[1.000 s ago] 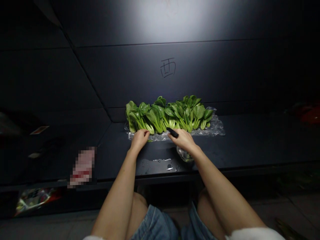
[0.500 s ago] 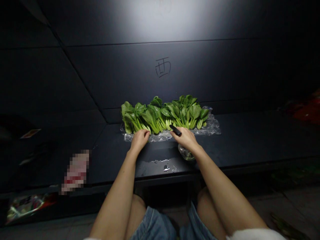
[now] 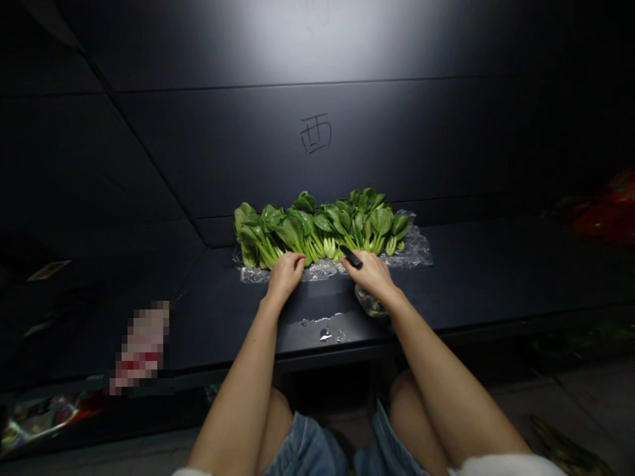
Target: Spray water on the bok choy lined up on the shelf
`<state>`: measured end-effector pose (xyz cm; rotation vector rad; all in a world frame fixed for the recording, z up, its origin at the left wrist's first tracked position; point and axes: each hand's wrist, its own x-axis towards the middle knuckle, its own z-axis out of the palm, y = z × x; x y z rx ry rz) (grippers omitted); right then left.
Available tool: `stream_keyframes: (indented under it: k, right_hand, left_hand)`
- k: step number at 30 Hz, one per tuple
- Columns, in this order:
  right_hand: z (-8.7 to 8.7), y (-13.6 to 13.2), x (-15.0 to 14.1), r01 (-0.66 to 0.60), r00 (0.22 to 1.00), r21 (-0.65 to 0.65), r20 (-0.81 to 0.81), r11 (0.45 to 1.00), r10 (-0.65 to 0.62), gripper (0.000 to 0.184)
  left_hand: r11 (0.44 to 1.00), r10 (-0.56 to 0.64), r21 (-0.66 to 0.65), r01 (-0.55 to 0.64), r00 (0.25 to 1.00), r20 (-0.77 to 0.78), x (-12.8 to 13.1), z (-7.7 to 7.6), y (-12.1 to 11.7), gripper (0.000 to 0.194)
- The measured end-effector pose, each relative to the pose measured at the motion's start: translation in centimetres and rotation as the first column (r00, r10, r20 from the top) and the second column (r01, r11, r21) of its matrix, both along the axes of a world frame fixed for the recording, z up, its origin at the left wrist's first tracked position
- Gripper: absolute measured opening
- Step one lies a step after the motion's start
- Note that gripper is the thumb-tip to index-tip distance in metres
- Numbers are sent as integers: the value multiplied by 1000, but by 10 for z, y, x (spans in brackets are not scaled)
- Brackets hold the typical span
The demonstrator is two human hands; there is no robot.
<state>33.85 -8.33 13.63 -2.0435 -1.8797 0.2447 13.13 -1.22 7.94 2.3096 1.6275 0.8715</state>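
A row of bok choy (image 3: 292, 231) lies along the back of the dark ledge on crumpled clear plastic (image 3: 417, 250), leaves toward the wall and pale stalks toward me. My left hand (image 3: 286, 274) is closed, fingers curled in, at the stalk ends left of the middle; what its fingers hold is hidden. My right hand (image 3: 373, 272) is wrapped round a black-handled tool (image 3: 351, 257), whose handle sticks up over the hand; its other end cannot be made out. Beneath my right wrist sits a clear plastic bag or bowl (image 3: 370, 304) with something greenish in it, partly covered.
Water drops (image 3: 325, 334) wet the dark ledge (image 3: 317, 304) near its front edge. A dark wall panel (image 3: 238, 145) with a handwritten character rises behind. A blurred-out pinkish patch (image 3: 141, 350) lies at left. Red items (image 3: 605, 211) stand far right; leafy scraps (image 3: 565, 443) lie on the floor.
My left hand has shifted right along the stalk ends, closer to my right hand. My right hand keeps hold of the black-handled tool. The whole view has swung slightly.
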Motion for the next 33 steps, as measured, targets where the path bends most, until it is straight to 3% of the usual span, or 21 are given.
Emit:
stream_keyframes:
  k: [7,16,23,33]
  right_hand:
    - [-5,2,13,30,999,42,11,999,-31,33]
    - [-3,6,25,102,990,179,-117,979,-82,31]
    - [-4,6,31,99,964,345,-265,933,-5,31]
    - [-7,8,32,187,957,345,-275,920,-91,34]
  left_hand:
    - [1000,-26,-14,25,999,-19,5,0,-2,30]
    - [998,-66,17,67,996,-59,7,-6,-1,30]
    - [997,-72,15,73,996,-61,8,-9,0,30]
    - [997,-74,14,75,995,-60,8,-9,-1,29]
